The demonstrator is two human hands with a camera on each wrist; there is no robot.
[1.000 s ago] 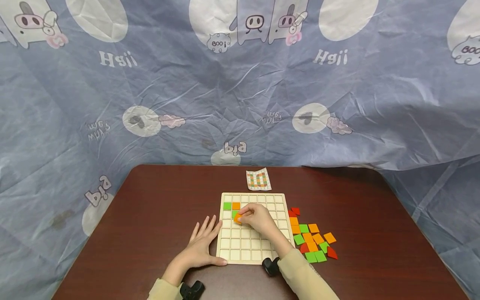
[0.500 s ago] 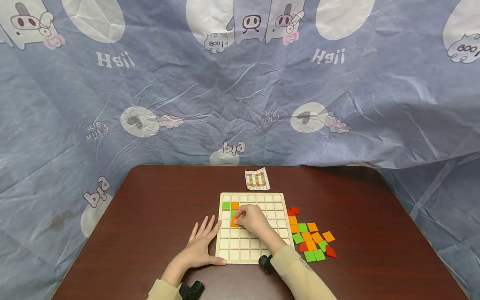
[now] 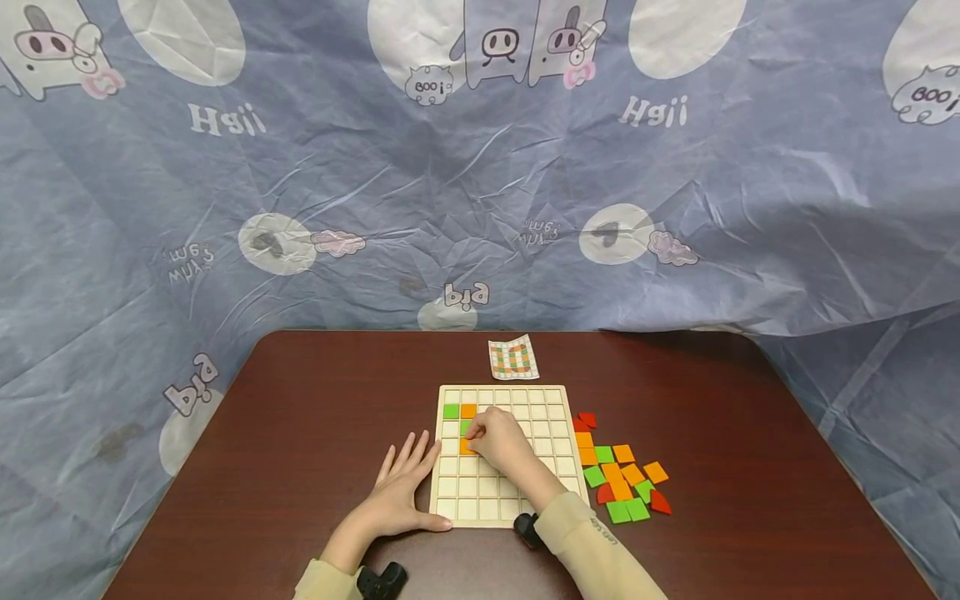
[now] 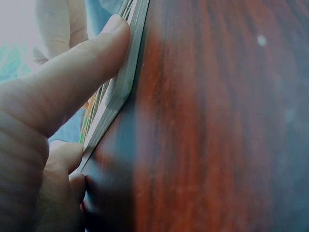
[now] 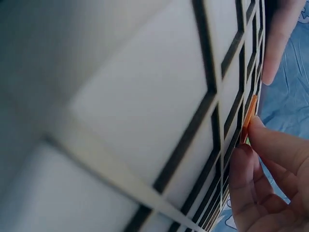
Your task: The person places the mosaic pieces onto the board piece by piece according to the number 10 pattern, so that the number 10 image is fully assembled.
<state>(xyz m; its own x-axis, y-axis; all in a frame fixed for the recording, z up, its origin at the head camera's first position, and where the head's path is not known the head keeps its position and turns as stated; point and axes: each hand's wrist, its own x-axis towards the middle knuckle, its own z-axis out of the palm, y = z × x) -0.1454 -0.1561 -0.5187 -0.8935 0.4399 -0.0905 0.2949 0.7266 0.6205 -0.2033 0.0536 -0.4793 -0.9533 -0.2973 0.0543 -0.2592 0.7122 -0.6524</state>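
Note:
A wooden grid board (image 3: 468, 487) lies flat on the table. Thumb and fingers of my right hand (image 3: 504, 446) pinch an orange square tile (image 5: 249, 118), which sits at a cell in the board's second column, slightly tilted in the right wrist view. Just above it is a green tile (image 3: 465, 427), partly covered by the fingers. A second green tile (image 3: 451, 411) and another orange tile (image 3: 468, 411) lie side by side one row higher. My left hand (image 3: 401, 496) rests with spread fingers along the board's left side, its thumb (image 4: 104, 50) against the near corner edge.
Right of the board lies a loose group of orange, green and red pieces (image 3: 618, 483), some square, some curved. A small printed pattern card (image 3: 513, 358) lies beyond the board's far edge. Behind the table (image 3: 337, 383) hangs a patterned blue cloth (image 3: 420, 183).
My right hand has brought the orange tile down and a little left to its cell, turning it from skewed to nearly square with the grid. My left hand has stayed put.

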